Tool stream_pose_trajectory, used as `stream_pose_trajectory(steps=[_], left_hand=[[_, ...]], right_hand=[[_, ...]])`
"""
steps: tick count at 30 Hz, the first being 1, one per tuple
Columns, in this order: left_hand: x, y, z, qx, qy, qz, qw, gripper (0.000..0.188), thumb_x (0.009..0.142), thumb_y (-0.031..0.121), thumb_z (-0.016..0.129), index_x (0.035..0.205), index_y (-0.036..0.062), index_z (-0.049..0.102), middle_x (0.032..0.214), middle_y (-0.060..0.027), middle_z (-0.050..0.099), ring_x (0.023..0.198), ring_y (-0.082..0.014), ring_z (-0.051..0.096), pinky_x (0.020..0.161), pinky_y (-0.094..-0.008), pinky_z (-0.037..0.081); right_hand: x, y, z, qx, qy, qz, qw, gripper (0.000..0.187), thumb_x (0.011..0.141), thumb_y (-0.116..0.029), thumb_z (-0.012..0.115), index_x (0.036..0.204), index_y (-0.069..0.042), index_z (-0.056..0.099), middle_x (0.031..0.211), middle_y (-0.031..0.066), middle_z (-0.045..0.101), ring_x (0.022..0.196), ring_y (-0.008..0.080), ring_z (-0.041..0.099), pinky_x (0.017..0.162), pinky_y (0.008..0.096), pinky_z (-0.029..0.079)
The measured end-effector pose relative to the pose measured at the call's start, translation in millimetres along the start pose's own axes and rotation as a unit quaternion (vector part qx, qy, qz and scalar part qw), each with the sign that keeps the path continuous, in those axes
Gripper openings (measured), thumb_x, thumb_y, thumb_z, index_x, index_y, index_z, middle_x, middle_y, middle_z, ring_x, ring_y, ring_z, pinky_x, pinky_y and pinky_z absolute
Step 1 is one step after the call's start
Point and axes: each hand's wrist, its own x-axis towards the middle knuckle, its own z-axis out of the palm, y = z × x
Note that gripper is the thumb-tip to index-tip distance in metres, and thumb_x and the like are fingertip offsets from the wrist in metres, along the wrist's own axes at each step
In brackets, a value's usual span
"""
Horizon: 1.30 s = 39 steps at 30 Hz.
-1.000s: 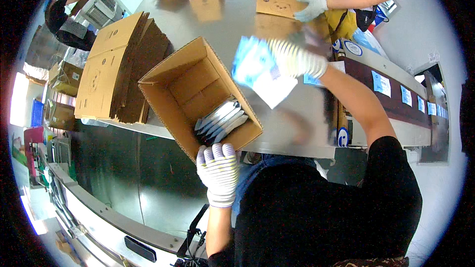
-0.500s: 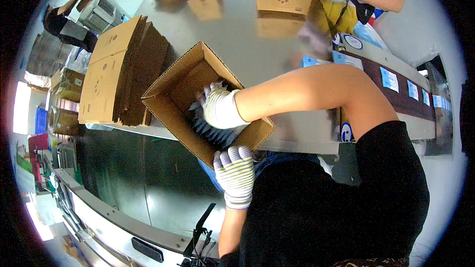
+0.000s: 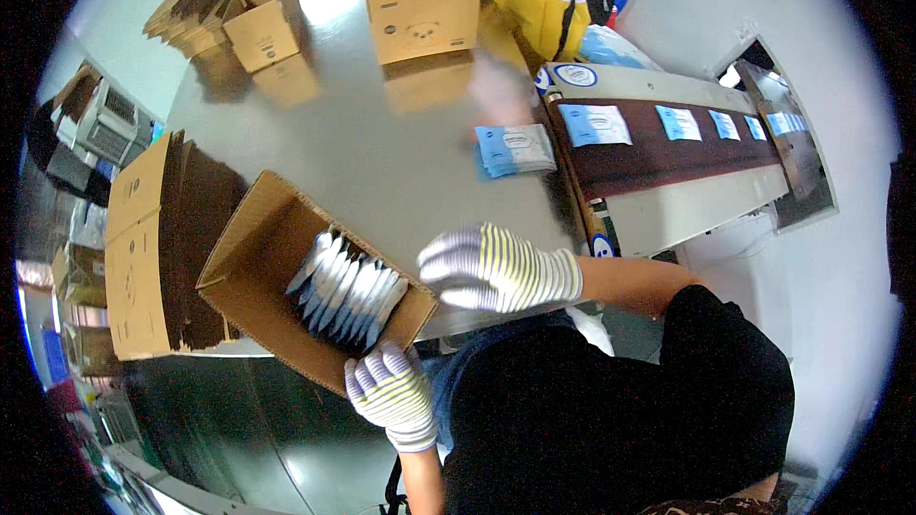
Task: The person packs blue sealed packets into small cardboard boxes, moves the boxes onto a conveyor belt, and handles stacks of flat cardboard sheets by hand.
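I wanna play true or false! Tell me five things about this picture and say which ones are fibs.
1. The left hand is at the near edge of the open box. True.
2. The right hand is deep inside the box. False: it is by the box's right corner.
3. The packets in the box are lined up in a row. True.
4. Both hands wear plain red gloves. False: the gloves are whitish with grey and yellow stripes.
5. Blue-and-white packets lie on the dark belt. True.
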Motion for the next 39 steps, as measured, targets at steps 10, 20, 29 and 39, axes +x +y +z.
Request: stream_pose_trajectory(steps=[10, 20, 29, 39], left_hand=[[-5, -4, 2, 0.013, 0.017, 0.007, 1.0, 0.024, 0.081, 0.029, 0.063, 0.09, 0.0086, 0.055, 0.073, -0.009, 0.053, 0.075, -0.0309, 0.057, 0.079, -0.0439, 0.048], [-6, -5, 3, 0.005, 0.011, -0.013, 1.0, 0.027, 0.075, 0.025, 0.067, 0.092, 0.0087, 0.054, 0.077, -0.0069, 0.054, 0.074, -0.0241, 0.054, 0.088, -0.0422, 0.046], [-9, -3, 7, 0.023, 0.007, -0.017, 1.0, 0.026, 0.081, 0.036, 0.063, 0.089, 0.0126, 0.056, 0.078, -0.0063, 0.056, 0.083, -0.0297, 0.058, 0.084, -0.0432, 0.045], [-8, -16, 7, -0.044, -0.018, -0.01, 0.999, 0.017, 0.074, 0.025, 0.064, 0.085, 0.0153, 0.056, 0.076, -0.0047, 0.052, 0.075, -0.0233, 0.053, 0.081, -0.042, 0.046]], right_hand=[[-31, 150, -109, -0.242, -0.127, 0.21, 0.939, 0.029, 0.079, -0.022, 0.069, 0.103, -0.006, 0.064, 0.1, 0.0147, 0.066, 0.095, 0.0314, 0.063, 0.083, 0.0412, 0.05], [-1, 206, -182, -0.182, -0.317, 0.338, 0.867, 0.039, 0.082, -0.016, 0.069, 0.117, 0.0, 0.058, 0.106, 0.0159, 0.067, 0.101, 0.027, 0.063, 0.087, 0.0355, 0.05], [5, 282, -174, -0.226, -0.473, 0.337, 0.782, 0.062, 0.073, -0.022, 0.077, 0.125, 0.001, 0.053, 0.116, 0.0162, 0.063, 0.106, 0.0264, 0.059, 0.094, 0.0352, 0.045], [-37, 156, -29, -0.292, -0.278, 0.203, 0.892, 0.056, 0.063, -0.048, 0.075, 0.095, -0.004, 0.063, 0.084, 0.0171, 0.062, 0.08, 0.034, 0.061, 0.073, 0.0443, 0.05]])
